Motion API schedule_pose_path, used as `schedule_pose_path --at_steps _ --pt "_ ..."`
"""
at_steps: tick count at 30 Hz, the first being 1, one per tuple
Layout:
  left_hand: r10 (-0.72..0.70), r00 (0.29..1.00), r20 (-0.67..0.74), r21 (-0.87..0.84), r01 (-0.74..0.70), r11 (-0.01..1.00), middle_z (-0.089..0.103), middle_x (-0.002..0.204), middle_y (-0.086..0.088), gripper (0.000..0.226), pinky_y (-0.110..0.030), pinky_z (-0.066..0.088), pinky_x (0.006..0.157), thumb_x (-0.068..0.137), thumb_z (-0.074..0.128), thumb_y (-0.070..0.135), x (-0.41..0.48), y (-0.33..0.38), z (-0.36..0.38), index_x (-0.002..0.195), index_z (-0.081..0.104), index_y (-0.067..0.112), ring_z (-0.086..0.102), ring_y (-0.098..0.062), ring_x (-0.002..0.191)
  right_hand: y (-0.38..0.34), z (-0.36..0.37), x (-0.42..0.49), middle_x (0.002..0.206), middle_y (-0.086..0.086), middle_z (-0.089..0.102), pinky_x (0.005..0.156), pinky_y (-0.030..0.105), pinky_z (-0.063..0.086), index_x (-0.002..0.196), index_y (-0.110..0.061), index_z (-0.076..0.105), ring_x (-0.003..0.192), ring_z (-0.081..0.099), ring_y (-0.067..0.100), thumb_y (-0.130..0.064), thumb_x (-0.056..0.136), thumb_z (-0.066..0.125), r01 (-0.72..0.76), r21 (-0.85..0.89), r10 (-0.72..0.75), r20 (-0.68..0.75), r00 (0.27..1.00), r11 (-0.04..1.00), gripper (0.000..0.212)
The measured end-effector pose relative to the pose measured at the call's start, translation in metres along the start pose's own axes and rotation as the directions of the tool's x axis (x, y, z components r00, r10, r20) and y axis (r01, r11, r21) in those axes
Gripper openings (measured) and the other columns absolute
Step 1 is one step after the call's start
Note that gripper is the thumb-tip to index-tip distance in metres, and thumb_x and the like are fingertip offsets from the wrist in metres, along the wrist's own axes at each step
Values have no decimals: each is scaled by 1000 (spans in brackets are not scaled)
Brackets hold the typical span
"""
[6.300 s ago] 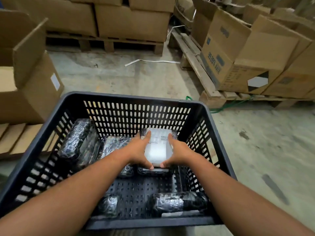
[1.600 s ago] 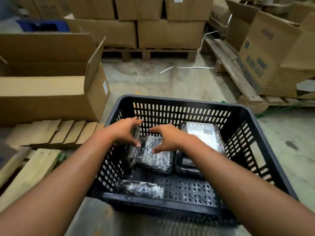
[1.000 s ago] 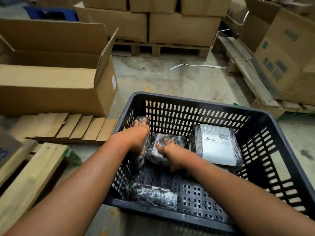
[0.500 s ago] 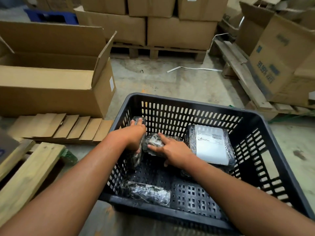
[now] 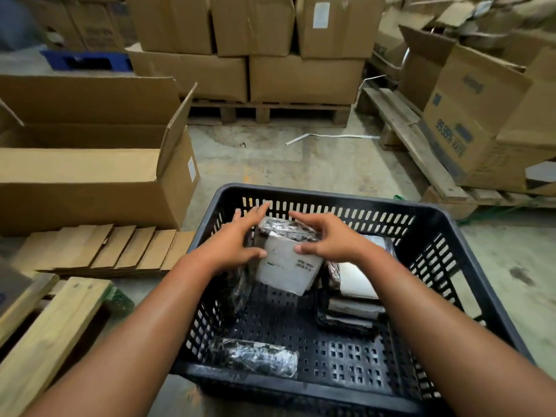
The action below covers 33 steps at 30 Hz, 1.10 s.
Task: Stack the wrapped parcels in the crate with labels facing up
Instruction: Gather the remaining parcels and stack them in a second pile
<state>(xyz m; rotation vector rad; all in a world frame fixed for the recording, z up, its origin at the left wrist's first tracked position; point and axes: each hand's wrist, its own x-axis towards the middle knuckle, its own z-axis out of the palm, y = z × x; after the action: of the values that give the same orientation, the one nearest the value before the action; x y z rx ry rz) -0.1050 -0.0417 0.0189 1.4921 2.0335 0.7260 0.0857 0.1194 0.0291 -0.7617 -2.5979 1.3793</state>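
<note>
A black slotted plastic crate (image 5: 331,196) stands on the concrete floor. My left hand (image 5: 234,242) and my right hand (image 5: 328,239) hold a wrapped parcel (image 5: 287,263) between them above the crate's floor, its white label turned toward me. A stack of wrapped parcels (image 5: 355,284) lies to the right inside the crate, white label on top. Another dark wrapped parcel (image 5: 240,284) leans against the left wall. One more wrapped parcel (image 5: 255,358) lies at the near left corner, dark side up.
An open cardboard box (image 5: 90,176) stands left of the crate, with flattened cardboard (image 5: 102,251) and wooden planks (image 5: 45,332) in front of it. Stacked cartons on pallets (image 5: 270,70) line the back and right. A white strap (image 5: 331,136) lies on the floor.
Both hands have lifted one parcel off the crate floor at the left and turned it, so its white label now shows. The parcel against the left wall stays.
</note>
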Motion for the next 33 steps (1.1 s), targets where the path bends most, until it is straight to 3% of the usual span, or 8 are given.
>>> schedule_pose_path --at_steps 5,9,14,21,23,26,29,33 --pt "52 998 -43 -241 -61 969 51 147 9 67 -48 43 110 90 71 16 6 6 7 137 47 58 48 -17 135 -5 -17 -9 151 2 55 112 37 46 153 -22 49 137 51 14 -11 84 84 7 111 -14 63 998 994 78" --pt "-68 995 -70 -206 53 977 54 138 6 50 -42 50 100 93 68 22 11 0 12 134 53 47 53 -18 125 -2 2 -18 152 -1 51 115 48 42 151 -32 50 137 47 16 -28 84 84 29 -221 -69 -174 982 975 75" --pt "-133 989 -71 -249 111 962 58 130 4 46 -25 50 80 94 66 21 16 -2 12 136 54 36 57 -16 116 22 43 -35 161 4 -43 119 51 -9 156 -40 -28 150 -35 26 -68 46 91 106 -622 -144 -11 990 776 165" --pt "-144 989 -18 -208 137 969 58 134 -1 46 -46 49 103 96 64 22 18 -2 14 140 53 31 54 -21 125 31 50 -38 164 15 -34 121 58 15 156 -18 -30 148 -32 42 -63 55 90 120 -704 -118 51 992 700 164" --pt "-122 992 -26 -129 118 985 49 148 -2 60 -47 42 111 95 66 28 16 -4 16 149 41 34 46 -22 136 30 44 -34 166 19 -26 121 57 14 158 -13 -25 149 -27 44 -64 56 88 132 -709 -98 89 991 693 161" --pt "-99 990 103 124 85 989 3 168 -5 120 -50 18 122 69 85 47 13 -4 23 160 9 30 9 -23 153 28 35 -28 167 24 -18 124 55 10 160 -7 -16 151 -20 47 -64 57 88 152 -685 -76 139 987 713 157" --pt "-120 967 223 328 41 944 -44 150 -9 160 -50 11 123 50 96 47 13 0 39 154 -23 21 -15 -32 150 28 35 -23 167 27 -17 125 54 11 160 -4 -14 152 -19 48 -62 58 89 155 -692 -51 169 984 705 156" --pt "-183 958 220 408 80 910 -65 132 -11 177 -50 -3 119 42 98 50 17 0 54 140 -45 14 -39 -37 136 30 41 -20 165 30 -18 124 52 10 159 -1 -14 150 -20 50 -62 57 89 146 -739 -21 176 984 657 158"
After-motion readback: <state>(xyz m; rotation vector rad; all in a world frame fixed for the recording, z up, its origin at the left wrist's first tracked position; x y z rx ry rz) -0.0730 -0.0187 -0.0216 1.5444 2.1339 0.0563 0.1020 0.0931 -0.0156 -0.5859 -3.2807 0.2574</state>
